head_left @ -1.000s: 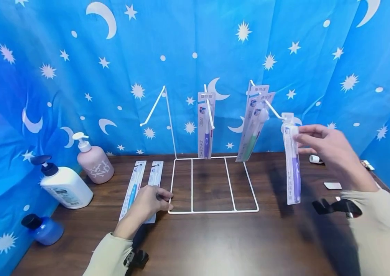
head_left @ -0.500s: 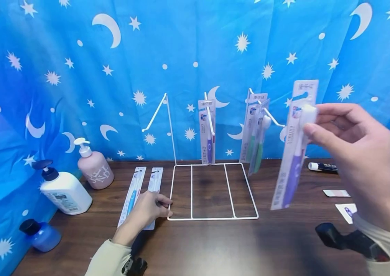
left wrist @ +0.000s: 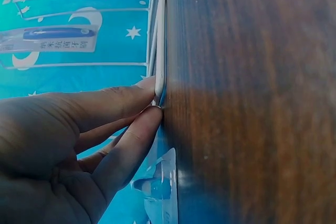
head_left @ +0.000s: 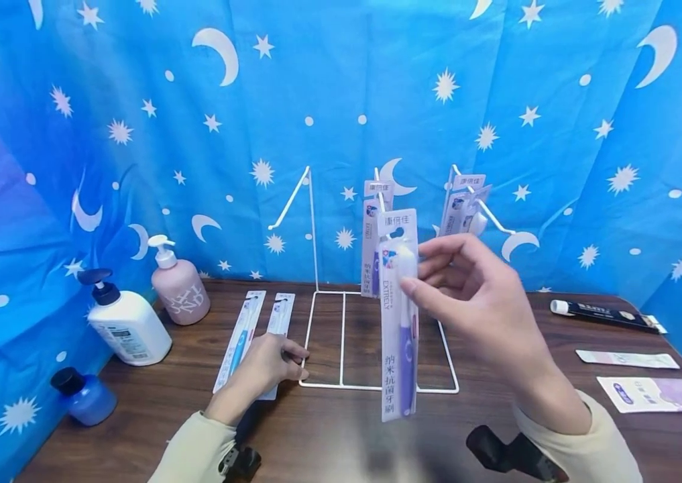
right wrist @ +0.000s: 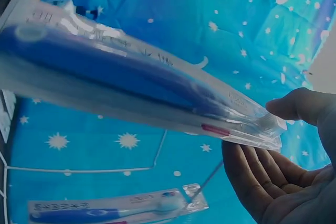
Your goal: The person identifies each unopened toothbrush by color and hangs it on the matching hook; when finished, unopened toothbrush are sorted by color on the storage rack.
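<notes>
- Purple brush is up in the air, near side of the rack.
- Right hand pinches its top part, thumb and fingers.
- Left hand pinches the rack's near left corner.
- Brush should feel light, stiff, slick; hold its edges up high.

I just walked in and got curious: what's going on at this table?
A person's right hand holds up a packaged purple toothbrush in front of a white wire rack, while the left hand pinches it at the near left corner. Other toothbrush packs hang from the middle hook and the right hook. Two more packs lie on the table, to the left of the rack.
</notes>
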{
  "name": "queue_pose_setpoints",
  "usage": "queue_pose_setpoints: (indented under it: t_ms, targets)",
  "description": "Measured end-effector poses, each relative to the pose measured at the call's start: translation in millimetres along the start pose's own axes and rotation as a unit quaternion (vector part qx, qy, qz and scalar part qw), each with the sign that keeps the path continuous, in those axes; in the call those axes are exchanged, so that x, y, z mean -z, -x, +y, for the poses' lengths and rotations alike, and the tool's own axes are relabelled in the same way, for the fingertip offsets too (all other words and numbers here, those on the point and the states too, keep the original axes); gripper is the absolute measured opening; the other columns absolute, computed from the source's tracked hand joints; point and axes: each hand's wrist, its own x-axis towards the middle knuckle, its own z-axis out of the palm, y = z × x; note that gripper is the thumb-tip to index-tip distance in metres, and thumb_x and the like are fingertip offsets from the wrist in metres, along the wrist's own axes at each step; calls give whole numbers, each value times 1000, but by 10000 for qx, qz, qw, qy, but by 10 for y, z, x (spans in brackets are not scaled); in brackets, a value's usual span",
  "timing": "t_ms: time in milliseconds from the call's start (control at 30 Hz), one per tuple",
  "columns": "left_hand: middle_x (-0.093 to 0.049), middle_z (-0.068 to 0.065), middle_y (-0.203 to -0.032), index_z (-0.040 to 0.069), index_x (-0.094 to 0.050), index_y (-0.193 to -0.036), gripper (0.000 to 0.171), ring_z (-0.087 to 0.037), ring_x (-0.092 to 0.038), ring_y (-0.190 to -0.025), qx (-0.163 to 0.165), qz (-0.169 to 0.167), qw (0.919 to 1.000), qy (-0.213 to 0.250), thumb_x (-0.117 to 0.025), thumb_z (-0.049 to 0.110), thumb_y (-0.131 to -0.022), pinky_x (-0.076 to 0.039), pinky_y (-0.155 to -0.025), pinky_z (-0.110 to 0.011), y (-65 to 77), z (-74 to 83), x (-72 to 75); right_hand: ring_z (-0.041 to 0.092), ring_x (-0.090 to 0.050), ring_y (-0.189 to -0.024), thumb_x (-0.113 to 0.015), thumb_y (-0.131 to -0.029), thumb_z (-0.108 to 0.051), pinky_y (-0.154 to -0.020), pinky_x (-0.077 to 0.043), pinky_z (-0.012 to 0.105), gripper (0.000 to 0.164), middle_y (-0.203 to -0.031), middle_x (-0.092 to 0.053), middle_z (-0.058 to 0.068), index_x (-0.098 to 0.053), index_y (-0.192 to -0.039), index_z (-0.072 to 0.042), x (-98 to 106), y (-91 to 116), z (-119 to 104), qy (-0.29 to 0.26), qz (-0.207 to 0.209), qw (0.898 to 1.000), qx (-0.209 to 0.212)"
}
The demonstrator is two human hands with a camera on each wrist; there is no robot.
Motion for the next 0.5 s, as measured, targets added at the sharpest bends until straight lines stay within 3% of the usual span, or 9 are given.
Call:
queue_pose_setpoints:
  t_ms: [167,333,500]
  targets:
    - [-64,7,-72,12,-78,-93,26,-11,-55,-65,58,14,10000,-13,-86,10,-68,-45,-60,-30,-5,7,-21,22,-65,-85,-77,-84,-14,-72,-53,29,37,-95,-64,6,-57,-114,-7,-64,-4,106,99,-47,9999,-119]
    - [-64,6,-72,11,-78,-93,26,-10,-55,-65,-9,-21,10000,-11,-86,9,-68,-45,-60,-29,-3,9,-29,23,-64,-84,-78,-82,-10,-72,-53,30,39,-95,-63,9,-57,-114,-6,-147,-7,188,-36,3,9999,-169]
    - [-63,6,-72,11,-78,-91,25,-10,-54,-64,-14,21,10000,-67,-87,9,-68,-45,-60,-29,5,16,-28,17,-64,-83,-78,-83,-14,-71,-53,30,39,-94,-62,6,-56,-115,-7,-217,-35,280,225,123,9996,-114]
